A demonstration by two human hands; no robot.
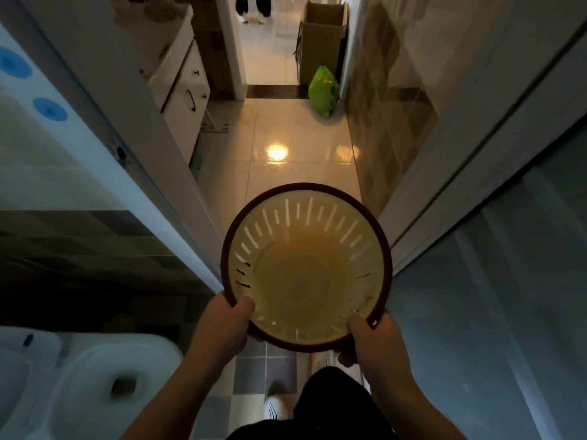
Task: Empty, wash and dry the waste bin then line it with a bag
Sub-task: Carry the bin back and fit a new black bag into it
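Waste bin (306, 268): round, cream plastic with slotted walls and a dark brown rim, held upright in mid-air above the tiled floor (279, 173), mouth toward the camera. Nothing visible inside; bare bottom in plain sight. Left hand (224, 322) gripping the near-left rim, thumb curled over the edge into the bin, fingers underneath. Right hand (373, 339) gripping the near-right rim likewise, thumb hooked over the edge. Below the bin, dark clothing and a white shoe (274, 406). At lower left, a white toilet (95, 382), blurred. Ahead, a doorway onto glossy tiles with a light reflection. Farther on, a green bag (322, 90), bulging, on the floor against the right wall. Just behind it, an open cardboard box (320, 42), contents hidden. Left of the passage, a white cabinet (184, 90) with dark handles. At the top edge, another person's legs (254, 7).
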